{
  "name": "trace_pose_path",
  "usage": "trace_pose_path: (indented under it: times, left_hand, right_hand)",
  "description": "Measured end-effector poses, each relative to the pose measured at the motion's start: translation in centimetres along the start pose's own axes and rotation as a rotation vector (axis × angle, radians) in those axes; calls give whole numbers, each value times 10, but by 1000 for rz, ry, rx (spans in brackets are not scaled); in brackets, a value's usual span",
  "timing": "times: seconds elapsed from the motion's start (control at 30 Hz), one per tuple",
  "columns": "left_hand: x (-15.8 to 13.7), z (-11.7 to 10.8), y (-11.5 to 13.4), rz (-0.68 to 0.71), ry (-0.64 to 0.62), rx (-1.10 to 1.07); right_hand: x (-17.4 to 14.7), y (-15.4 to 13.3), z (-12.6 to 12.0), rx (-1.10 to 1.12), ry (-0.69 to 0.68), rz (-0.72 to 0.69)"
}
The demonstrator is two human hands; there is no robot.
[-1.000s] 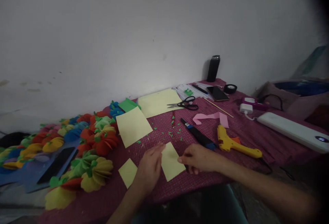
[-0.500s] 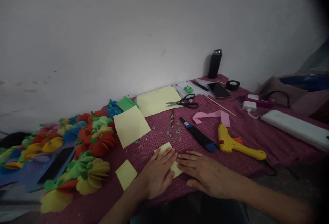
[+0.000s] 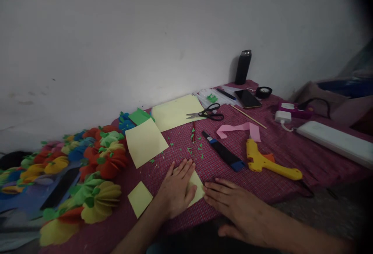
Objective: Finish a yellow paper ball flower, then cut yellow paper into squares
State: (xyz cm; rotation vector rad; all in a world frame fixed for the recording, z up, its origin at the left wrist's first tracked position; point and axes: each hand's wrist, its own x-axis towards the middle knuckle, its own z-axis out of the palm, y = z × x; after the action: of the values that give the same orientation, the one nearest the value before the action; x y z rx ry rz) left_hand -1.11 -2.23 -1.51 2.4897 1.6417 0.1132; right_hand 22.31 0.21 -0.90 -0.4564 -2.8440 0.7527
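Observation:
A pale yellow piece of paper (image 3: 197,182) lies on the checked tablecloth near the front edge, partly covered by my hands. My left hand (image 3: 178,190) rests flat over its left part, fingers stretched out. At the paper's right edge, my right hand (image 3: 233,203) is spread with its fingertips touching or close to the edge; I cannot tell which. A smaller yellow paper square (image 3: 140,198) lies left of my left wrist, and a larger yellow sheet (image 3: 146,142) is farther back. Green paper scraps (image 3: 190,151) are scattered beyond my fingers.
Colourful paper flowers (image 3: 100,160) crowd the left side. Scissors (image 3: 208,113) lie on yellow sheets (image 3: 175,112) at the back. A utility knife (image 3: 224,153), a yellow glue gun (image 3: 268,164), a pink paper strip (image 3: 239,128), a phone (image 3: 247,98) and a black bottle (image 3: 243,68) are to the right.
My right hand has moved a little right and toward me, off most of the paper, so more of it shows. My left hand stays flat on it. The view has shifted slightly.

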Motion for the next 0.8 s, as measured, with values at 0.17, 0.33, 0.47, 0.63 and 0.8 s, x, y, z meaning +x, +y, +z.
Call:
trace_pose_path:
  times: [0.17,0.33,0.47,0.63,0.8]
  left_hand:
    - [-2,-2,-2,-67,68,1]
    - [-30,-33,-3,48,62,-161]
    - [-48,-44,-2,123,-37,-253]
    - [-45,-40,-1,136,-89,-312]
    - [-41,-31,-8,122,-78,-358]
  right_hand:
    - [-11,-12,-2,-19,60,3]
    - [-7,6,-20,-213,333,156]
    - [8,43,-33,-461,447,438]
    - [21,63,-35,-496,369,628]
    - [20,43,-30,-521,463,520]
